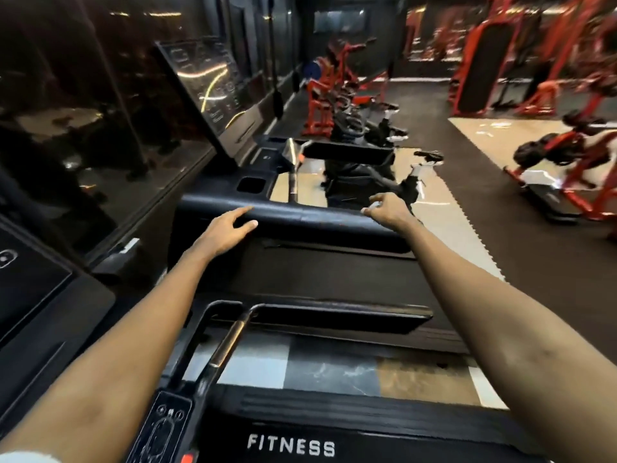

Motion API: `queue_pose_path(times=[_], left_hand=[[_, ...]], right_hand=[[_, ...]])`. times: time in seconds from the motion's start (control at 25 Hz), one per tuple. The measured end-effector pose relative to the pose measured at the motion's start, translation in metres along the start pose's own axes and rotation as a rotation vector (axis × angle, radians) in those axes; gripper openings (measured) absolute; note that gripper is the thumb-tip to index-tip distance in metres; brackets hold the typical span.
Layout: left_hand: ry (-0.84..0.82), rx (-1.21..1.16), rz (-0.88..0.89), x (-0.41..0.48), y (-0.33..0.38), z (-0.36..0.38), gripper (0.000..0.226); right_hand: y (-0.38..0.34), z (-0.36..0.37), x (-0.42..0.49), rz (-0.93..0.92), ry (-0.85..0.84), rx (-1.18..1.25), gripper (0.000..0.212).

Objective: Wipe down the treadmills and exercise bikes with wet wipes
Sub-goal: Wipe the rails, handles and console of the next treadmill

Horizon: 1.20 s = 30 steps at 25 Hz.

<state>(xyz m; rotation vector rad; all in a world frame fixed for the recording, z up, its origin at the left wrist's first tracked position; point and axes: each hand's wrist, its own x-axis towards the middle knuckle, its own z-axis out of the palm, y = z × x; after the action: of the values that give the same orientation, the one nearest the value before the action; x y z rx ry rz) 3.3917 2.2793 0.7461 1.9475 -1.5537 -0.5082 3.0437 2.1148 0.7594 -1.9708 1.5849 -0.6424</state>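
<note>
Since no wet wipe can be identified in either hand, wiping of the black padded treadmill handrail [314,217] is judged barely begun, if begun at all; no damp streak is discernible on it. The left hand [222,230] lies on the rail's left section, with its fingers [242,212] extended and released, their tips touching the top surface. The right hand [389,208] sits at the rail's right end, fingers bent over the edge; blur prevents determining whether they grasp the rail or a small wipe. The glossy black treadmill console [207,91] and the black exercise bikes [360,177] beyond the rail are judged not yet wiped.
</note>
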Motion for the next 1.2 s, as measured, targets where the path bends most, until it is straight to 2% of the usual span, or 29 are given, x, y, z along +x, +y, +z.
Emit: queue_pose_path(times=[0.2, 0.44, 0.68, 0.88, 1.2], left_hand=[[0.007, 0.016, 0.113, 0.04, 0.064, 0.001, 0.055], [0.063, 0.062, 0.166, 0.068, 0.126, 0.0, 0.049], [0.135, 0.112, 0.077, 0.088, 0.17, 0.019, 0.054], [0.162, 0.095, 0.037, 0.097, 0.206, 0.042, 0.056], [0.212, 0.101, 0.015, 0.136, 0.225, 0.06, 0.054]], right_hand=[[0.003, -0.07, 0.007, -0.015, 0.1, -0.053, 0.048], [0.033, -0.137, 0.024, -0.019, 0.169, -0.007, 0.063], [0.077, -0.196, 0.063, -0.075, 0.153, -0.051, 0.043], [0.101, -0.235, 0.097, -0.116, 0.137, 0.001, 0.052], [0.12, -0.244, 0.165, -0.186, 0.114, 0.01, 0.055]])
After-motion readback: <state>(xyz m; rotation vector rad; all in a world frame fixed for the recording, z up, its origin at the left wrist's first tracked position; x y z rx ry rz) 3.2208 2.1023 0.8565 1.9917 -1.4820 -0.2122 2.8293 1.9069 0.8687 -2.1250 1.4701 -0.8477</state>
